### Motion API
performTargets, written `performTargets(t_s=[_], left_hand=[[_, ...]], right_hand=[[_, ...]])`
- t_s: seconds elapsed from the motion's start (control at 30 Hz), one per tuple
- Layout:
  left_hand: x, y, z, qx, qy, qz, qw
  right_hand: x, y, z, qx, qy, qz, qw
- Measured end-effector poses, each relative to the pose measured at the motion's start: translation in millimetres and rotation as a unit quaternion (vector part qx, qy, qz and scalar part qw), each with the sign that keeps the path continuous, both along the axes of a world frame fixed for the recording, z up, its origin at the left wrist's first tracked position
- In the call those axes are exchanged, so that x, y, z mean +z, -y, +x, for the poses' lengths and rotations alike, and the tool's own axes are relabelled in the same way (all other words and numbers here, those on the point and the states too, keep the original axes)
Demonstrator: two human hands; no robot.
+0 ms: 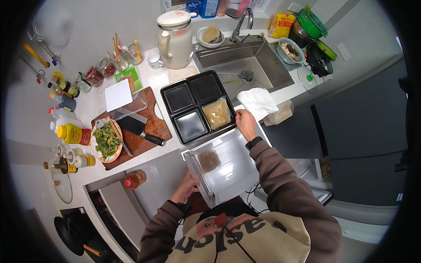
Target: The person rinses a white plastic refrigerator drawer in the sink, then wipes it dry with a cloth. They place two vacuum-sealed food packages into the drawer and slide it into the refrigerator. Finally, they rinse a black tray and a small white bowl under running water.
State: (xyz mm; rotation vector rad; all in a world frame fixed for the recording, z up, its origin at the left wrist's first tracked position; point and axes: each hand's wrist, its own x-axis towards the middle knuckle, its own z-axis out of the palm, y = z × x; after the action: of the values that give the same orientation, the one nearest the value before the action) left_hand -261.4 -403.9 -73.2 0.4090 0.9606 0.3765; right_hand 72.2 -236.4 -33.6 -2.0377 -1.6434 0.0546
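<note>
My left hand (pixel 188 185) grips the near left side of a clear plastic bin (pixel 241 164), which is tilted in front of my body. Inside the bin lies a flat brown packet (pixel 209 161). Curled at the right rim of a black compartment tray (pixel 208 131), my right hand (pixel 246 124) seems to pinch that edge; its thumb is hidden. One compartment of the tray holds a clear bag of yellowish food (pixel 216 114); the others hold nothing. The tray lies by the counter's front edge, above the bin's far end.
Left of the tray, a cleaver (pixel 138 126) rests on a wooden cutting board (pixel 153 108) beside a plate of chopped greens (pixel 106 139). Behind stand a kettle (pixel 176 42) and a sink (pixel 260 65). A white cloth (pixel 257 102) drapes at the counter edge. An oil bottle (pixel 135 179) stands lower left.
</note>
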Motion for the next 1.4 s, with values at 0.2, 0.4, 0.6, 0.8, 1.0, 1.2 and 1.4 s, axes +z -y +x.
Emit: performTargets(t_s=[0.2, 0.4, 0.6, 0.8, 1.0, 1.2, 1.4], left_hand=[[-7.3, 5.8, -2.7, 0.027, 0.008, -0.013, 1.000], [-6.1, 0.5, -3.4, 0.019, 0.002, -0.007, 1.000], [8.6, -5.5, -6.7, -0.011, 0.003, 0.016, 1.000], [1.0, -3.4, -7.0, -0.016, 0.009, 0.025, 1.000], [-19.6, 0.8, -6.7, -0.019, 0.005, 0.018, 1.000], [-8.4, 3.9, -13.3, 0.006, 0.022, 0.027, 0.999], [-0.1, 4.7, -11.5, 0.012, 0.030, 0.015, 0.999]], right_hand=[[6.5, -34.4, -34.6, -0.035, 0.039, -0.261, 0.964], [-0.2, -44.4, -31.7, -0.100, -0.066, -0.304, 0.945], [-33.1, -44.1, -10.5, -0.116, -0.270, -0.236, 0.926], [-5.1, -29.4, -24.0, -0.126, -0.520, -0.193, 0.822], [10.5, -19.1, -41.2, -0.116, -0.570, -0.185, 0.792], [2.6, -15.9, -37.9, -0.100, -0.576, -0.159, 0.796], [-6.4, -17.3, -31.8, -0.104, -0.561, -0.153, 0.807]])
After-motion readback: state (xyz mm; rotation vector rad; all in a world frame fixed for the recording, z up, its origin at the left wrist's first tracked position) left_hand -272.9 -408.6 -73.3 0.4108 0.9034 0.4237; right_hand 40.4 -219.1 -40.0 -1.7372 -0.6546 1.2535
